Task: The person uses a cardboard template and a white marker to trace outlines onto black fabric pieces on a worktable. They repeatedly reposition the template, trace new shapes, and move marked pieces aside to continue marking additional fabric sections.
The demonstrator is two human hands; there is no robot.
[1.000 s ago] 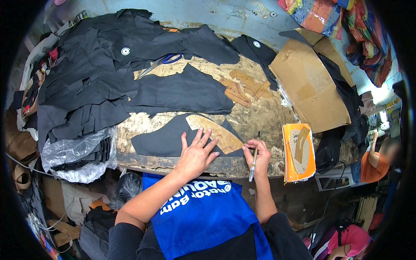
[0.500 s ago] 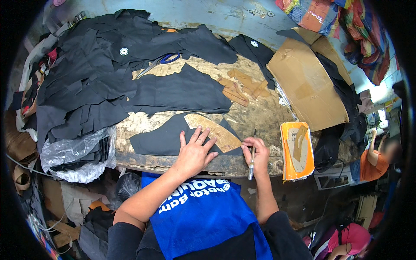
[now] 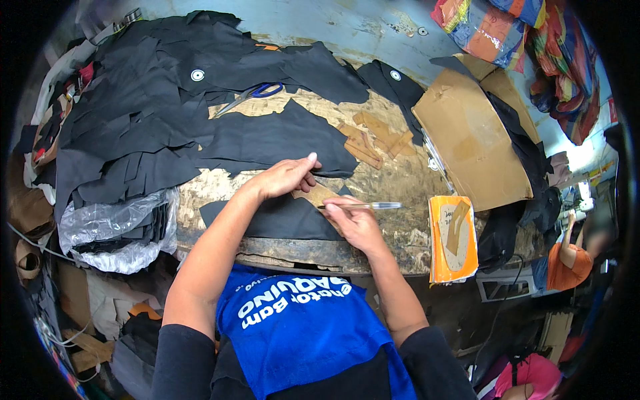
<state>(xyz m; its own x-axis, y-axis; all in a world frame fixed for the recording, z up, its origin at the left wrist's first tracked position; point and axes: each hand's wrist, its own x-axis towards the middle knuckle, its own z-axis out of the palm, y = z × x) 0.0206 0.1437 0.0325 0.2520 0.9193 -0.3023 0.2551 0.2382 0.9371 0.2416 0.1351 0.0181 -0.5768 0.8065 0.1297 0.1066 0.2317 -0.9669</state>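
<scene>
A tan cardboard template (image 3: 317, 194) lies over a black leather-like piece (image 3: 280, 220) near the front of the worktable. My left hand (image 3: 288, 179) is at the template's far end; one finger sticks out and the others curl down onto it. Part of the template is hidden under my hands. My right hand (image 3: 358, 225) is closed around a slim pen (image 3: 381, 205), whose shaft points right; its fingertips are close to the template's lower end. Beyond my hands lies another black piece (image 3: 267, 140).
Black pieces (image 3: 127, 120) cover the left of the worktable (image 3: 407, 233). Blue-handled scissors (image 3: 263, 90) and several brown templates (image 3: 363, 147) lie farther back. At right are a cardboard box (image 3: 473, 133) and an orange-edged pad (image 3: 435, 257). A plastic bag (image 3: 120, 230) sits front left.
My left hand has shifted away from me, from spread flat to fingers bent at the template's far end. My right hand has moved left, and the pen now lies nearly level.
</scene>
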